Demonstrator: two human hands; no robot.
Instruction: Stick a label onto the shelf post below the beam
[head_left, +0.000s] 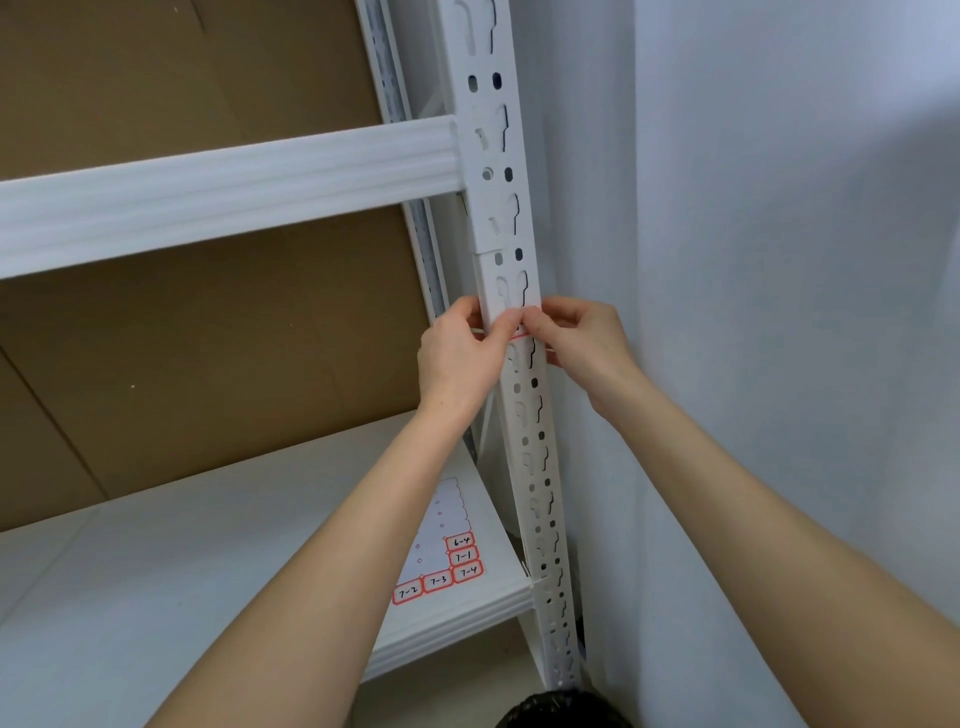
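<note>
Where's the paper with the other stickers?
In the head view, the sticker sheet lies on the lower shelf, at its right front corner beside the post.

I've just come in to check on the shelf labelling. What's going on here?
A person is sticking a label on the white post, just below the beam. The left hand and right hand pinch it against the post from either side, and only its red edge shows between the fingertips. A label sheet with a few labels left lies on the shelf below.
</note>
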